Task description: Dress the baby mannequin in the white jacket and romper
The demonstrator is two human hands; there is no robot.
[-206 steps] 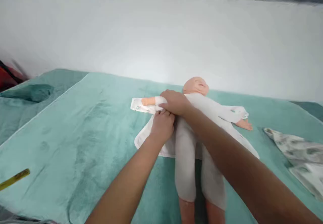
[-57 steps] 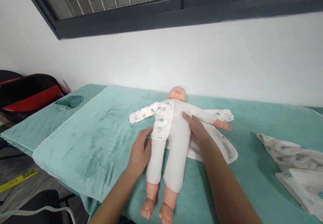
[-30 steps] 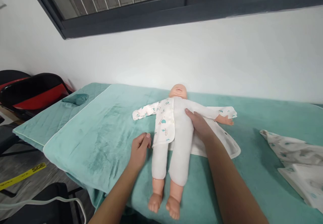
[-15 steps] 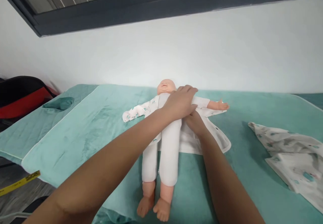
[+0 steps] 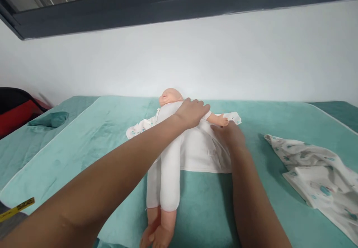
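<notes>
A baby doll (image 5: 170, 154) in a white body suit lies on its back, tipped towards the left, its head by the wall. Under it a white baby shirt (image 5: 201, 154) with a green print is spread out, and one printed sleeve (image 5: 141, 126) covers the doll's arm on the left. My left hand (image 5: 192, 113) is wrapped over the doll's shoulder and upper arm on the right. Beside the doll's bare hand (image 5: 220, 120), my right hand (image 5: 231, 134) is closed on the shirt's right side; its fingertips are partly hidden.
A crumpled printed white cloth (image 5: 321, 177) lies to the right on the green padded cover (image 5: 97, 136). A small green pillow-like piece (image 5: 50, 119) is at the left, near a red and black object (image 5: 16, 110). Behind are a white wall and a dark window frame (image 5: 112, 13).
The doll has been tipped to the left, its head turned that way. My right hand has moved right, away from the left hand, to the shirt's side. The view has shifted slightly.
</notes>
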